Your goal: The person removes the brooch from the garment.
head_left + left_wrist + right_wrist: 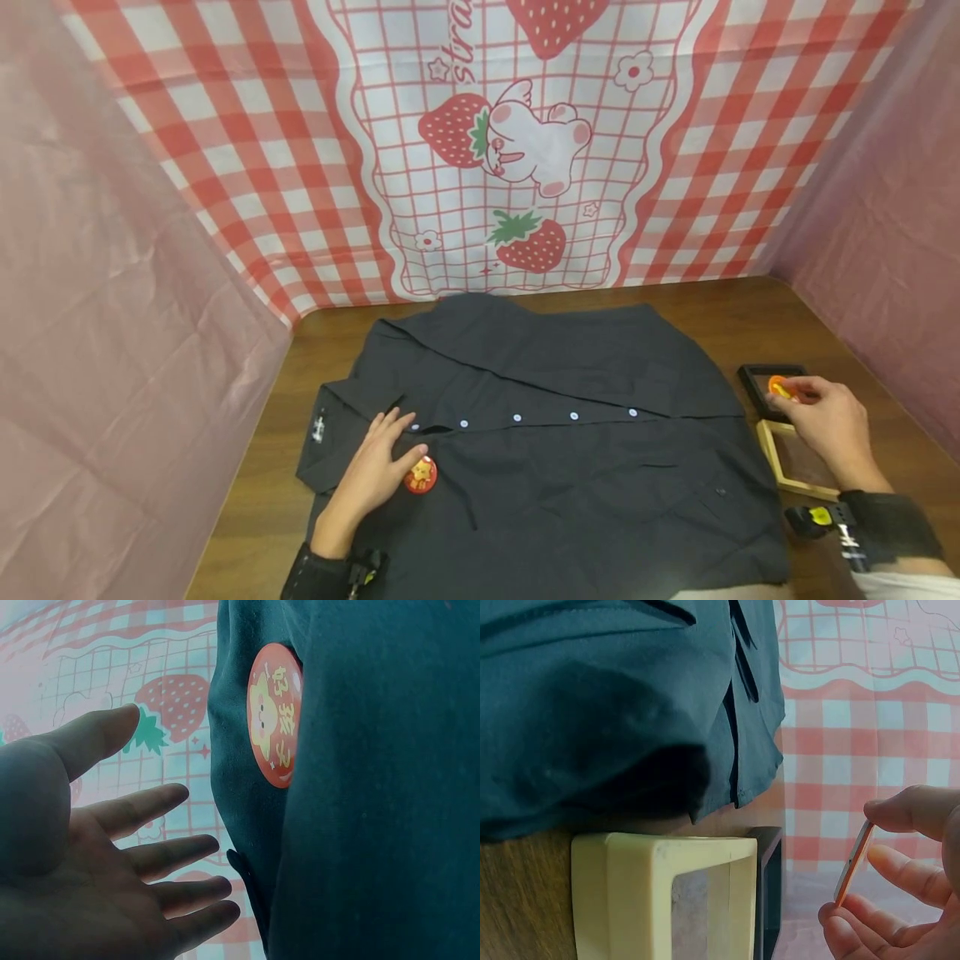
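Dark grey cloth: the shirt [585, 492] lies spread on the brown table [255, 500], collar toward my left, hem toward my right. White buttons [517, 417] run in a row across its middle. A pale label [318, 427] shows at the collar.

Right hand [836, 425]: grasping. Thumb and fingertips pinch the orange badge [777, 387] by its rim. In the head view the badge appears over the black tray [753, 395], a yellow figure on its face. The right wrist view gives it nearly edge-on and tilted, one side pale, the edge orange; my thumb is at the upper end, a fingertip at the lower. It is held apart from both trays in that view.

Left hand [382, 462]: released, fingers extended and spread, above the shirt near the collar. Whether any fingertip touches the cloth, I cannot tell. Just beside my thumb, the red badge [421, 476] lies face up on the shirt. Its face carries a yellow star-shaped figure and yellow characters; a fold partly covers its edge in the left wrist view.

Yellow tray [771, 454]: right of the shirt, close to the hem, nearer me than the black tray.

Surroundings: a red-and-white checked backdrop [262, 192] with strawberries stands behind the table; pink cloth [112, 333] hangs at either side. Each wrist wears a dark strap [888, 525].
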`<state>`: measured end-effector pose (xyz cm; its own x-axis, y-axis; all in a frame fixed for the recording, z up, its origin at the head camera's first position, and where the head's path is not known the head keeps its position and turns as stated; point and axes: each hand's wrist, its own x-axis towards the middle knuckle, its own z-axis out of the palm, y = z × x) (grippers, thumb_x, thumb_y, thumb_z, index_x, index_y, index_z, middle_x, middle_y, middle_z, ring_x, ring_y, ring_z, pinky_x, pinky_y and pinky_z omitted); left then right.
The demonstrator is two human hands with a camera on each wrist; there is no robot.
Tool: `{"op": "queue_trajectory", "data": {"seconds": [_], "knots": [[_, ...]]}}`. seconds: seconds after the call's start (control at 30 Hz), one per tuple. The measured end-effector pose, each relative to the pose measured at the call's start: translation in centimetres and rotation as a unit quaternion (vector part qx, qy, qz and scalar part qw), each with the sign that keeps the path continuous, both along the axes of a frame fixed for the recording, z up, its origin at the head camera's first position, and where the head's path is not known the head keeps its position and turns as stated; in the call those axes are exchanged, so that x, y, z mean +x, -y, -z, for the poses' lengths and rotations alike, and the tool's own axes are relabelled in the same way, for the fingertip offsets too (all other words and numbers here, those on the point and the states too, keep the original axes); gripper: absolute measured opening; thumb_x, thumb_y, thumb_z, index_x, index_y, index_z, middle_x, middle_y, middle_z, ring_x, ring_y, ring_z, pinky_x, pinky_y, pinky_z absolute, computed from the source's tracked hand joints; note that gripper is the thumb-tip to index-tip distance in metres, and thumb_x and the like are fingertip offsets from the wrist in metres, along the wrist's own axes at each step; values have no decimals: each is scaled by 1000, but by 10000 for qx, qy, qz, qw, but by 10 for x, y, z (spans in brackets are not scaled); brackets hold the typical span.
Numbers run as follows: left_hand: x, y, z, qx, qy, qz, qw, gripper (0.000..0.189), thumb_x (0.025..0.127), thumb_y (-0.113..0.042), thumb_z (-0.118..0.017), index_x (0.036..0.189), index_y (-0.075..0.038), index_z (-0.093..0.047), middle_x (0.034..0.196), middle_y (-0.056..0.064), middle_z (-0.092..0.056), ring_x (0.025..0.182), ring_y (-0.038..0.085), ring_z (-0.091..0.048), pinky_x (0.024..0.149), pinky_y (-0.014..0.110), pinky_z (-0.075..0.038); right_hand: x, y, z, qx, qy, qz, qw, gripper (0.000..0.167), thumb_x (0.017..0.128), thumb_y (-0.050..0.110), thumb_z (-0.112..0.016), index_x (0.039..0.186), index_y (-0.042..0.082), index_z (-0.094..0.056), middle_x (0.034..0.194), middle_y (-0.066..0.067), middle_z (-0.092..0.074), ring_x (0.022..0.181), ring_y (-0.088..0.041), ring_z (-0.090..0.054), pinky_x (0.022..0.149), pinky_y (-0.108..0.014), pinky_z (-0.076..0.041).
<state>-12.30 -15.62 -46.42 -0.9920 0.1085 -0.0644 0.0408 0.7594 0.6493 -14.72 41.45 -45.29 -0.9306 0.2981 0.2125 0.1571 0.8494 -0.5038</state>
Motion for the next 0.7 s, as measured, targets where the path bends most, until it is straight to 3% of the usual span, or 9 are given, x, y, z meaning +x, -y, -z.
{"op": "queue_trajectory", "data": {"seconds": [0.1, 0.2, 0.4, 0.7], "knots": [[-1, -1, 1, 5, -24, 18, 10000, 55, 91, -30, -67, 140, -8, -52, 154, 22, -36, 147, 44, -21, 113, 66, -24, 1, -3, 1, -27, 68, 45, 10000, 41, 87, 27, -71, 110, -7, -66, 102, -32, -67, 77, -35, -61, 63, -39, -39], [-1, -2, 1, 13, 10, 4, 10000, 55, 91, -29, -67, 140, -8, -52, 154, 22, -36, 147, 44, -20, 113, 66, -24, 1, -5, 2, -56, 147, 59, 9999, 43, 88, 29, -70, 111, -8, -65, 105, -34, -65, 93, -51, -58, 68, -47, -40], [0, -2, 1, 32, 57, -24, 10000, 54, 92, -29, -66, 140, -7, -52, 154, 23, -35, 147, 45, -20, 113, 66, -24, 0, -9, 3, -95, 247, 65, 9996, 46, 90, 34, -68, 110, -8, -65, 111, -35, -63, 97, -54, -56, 71, -50, -39], [-4, -4, 0, 11, 51, 22, 10000, 54, 92, -29, -66, 140, -8, -52, 155, 22, -35, 147, 44, -19, 113, 66, -24, 0, -15, 9, -79, 178, 97, 9998, 42, 90, 31, -68, 102, -10, -68, 102, -35, -65, 98, -58, -55, 81, -56, -34]]}}
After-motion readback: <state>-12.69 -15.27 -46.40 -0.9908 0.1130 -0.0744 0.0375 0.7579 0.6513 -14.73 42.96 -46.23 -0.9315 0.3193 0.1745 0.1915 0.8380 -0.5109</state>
